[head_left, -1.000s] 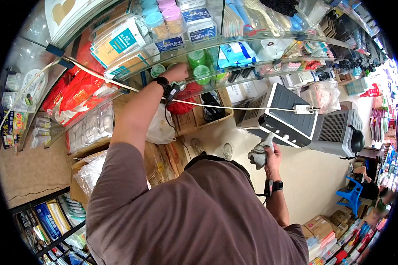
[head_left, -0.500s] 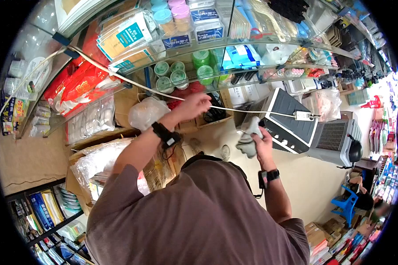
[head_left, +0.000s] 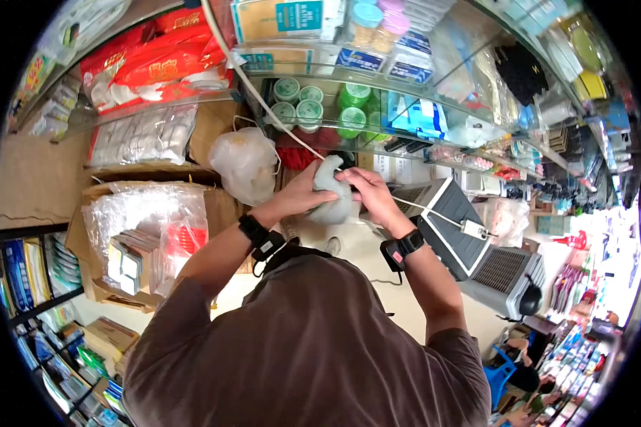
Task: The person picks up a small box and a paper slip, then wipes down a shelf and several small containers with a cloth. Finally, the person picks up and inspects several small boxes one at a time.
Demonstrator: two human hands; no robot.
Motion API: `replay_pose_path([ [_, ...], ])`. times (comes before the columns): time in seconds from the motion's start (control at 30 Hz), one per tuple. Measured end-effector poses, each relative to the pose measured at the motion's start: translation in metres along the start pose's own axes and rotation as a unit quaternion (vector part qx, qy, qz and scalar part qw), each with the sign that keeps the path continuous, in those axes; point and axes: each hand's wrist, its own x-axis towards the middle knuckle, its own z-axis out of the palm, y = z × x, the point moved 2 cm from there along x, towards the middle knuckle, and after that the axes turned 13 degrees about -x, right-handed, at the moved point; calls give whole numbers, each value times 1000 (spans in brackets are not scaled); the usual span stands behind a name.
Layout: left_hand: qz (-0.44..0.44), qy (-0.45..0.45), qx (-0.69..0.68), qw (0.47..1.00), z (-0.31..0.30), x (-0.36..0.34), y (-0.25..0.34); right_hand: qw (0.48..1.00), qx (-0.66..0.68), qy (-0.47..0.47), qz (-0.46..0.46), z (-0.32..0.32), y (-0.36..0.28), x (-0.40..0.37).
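A grey-green cloth [head_left: 332, 201] is bunched between my two hands, in front of the glass shelves. My left hand [head_left: 298, 195] grips its left side, with the thumb lying across the front. At its upper right edge, my right hand [head_left: 370, 193] pinches the fabric. Behind the cloth runs a white cable [head_left: 263, 99], which leads to a white power strip [head_left: 475, 229] on the right. Just left of my left hand hangs a white plastic bag [head_left: 244, 165].
Green-lidded tubs [head_left: 310, 112] stand on the shelf ahead. An open carton [head_left: 93, 265] with plastic-wrapped goods is at the left. A grey and black appliance [head_left: 457, 217] stands at the right. Beyond a blue stool [head_left: 500, 373], people are partly visible.
My hands have come together, and my left hand, empty before, now holds the cloth too. My right hand has moved left with it. The view has shifted.
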Motion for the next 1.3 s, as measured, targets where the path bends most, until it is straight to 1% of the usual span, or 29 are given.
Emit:
replay_pose_path([
  [0.03, -4, 32, -23, 999, -9, -8, -6, 999, -31, -11, -9, -3, 3, 10],
  [0.07, -7, 63, -45, 997, -22, -17, -14, 987, -153, 36, -34, -11, 2, 21],
  [0.1, -7, 99, -75, 992, -33, -25, -23, 952, -247, 114, -139, -33, -3, 54],
  [0.13, -8, 130, -91, 987, -46, -34, -27, 929, -300, 152, -158, -44, -9, 74],
  [0.17, -9, 161, -106, 981, -56, -42, -30, 915, -325, 183, -155, -52, -18, 91],
  [0.2, -12, 192, -120, 974, -65, -50, -34, 903, -358, 174, -161, -59, -24, 111],
  [0.3, 3, 230, -185, 956, -85, -76, -40, 862, -457, 154, -156, -63, -30, 171],
  [0.33, -22, 243, -125, 962, -92, -85, -33, 862, -467, 122, -157, -62, -28, 187],
  [0.43, -18, 229, -92, 969, -106, -103, -31, 860, -486, 37, -154, -59, -20, 221],
  [0.53, -32, 233, -82, 969, -117, -115, -31, 855, -501, -16, -136, -56, -15, 241],
  [0.63, -33, 241, -63, 968, -125, -123, -36, 852, -496, -88, -144, -57, -10, 253],
  [0.73, -39, 232, -71, 969, -128, -126, -31, 832, -525, -137, -112, -58, -8, 260],
  [0.83, -38, 223, -9, 974, -133, -123, -26, 799, -570, -153, -115, -54, -18, 254],
  [0.93, -14, 222, 9, 975, -136, -119, -22, 764, -604, -170, -148, -44, -39, 240],
  [1.03, -40, 215, -9, 976, -139, -115, -21, 712, -628, -180, -256, -47, -31, 244],
  [1.13, -42, 224, -38, 973, -138, -114, -12, 716, -638, -203, -196, -52, -23, 254],
  [1.23, -36, 227, -48, 972, -141, -114, -27, 710, -653, -204, -168, -54, -18, 261],
  [1.3, -40, 234, -46, 970, -142, -116, -30, 751, -627, -166, -120, -55, -21, 258],
])
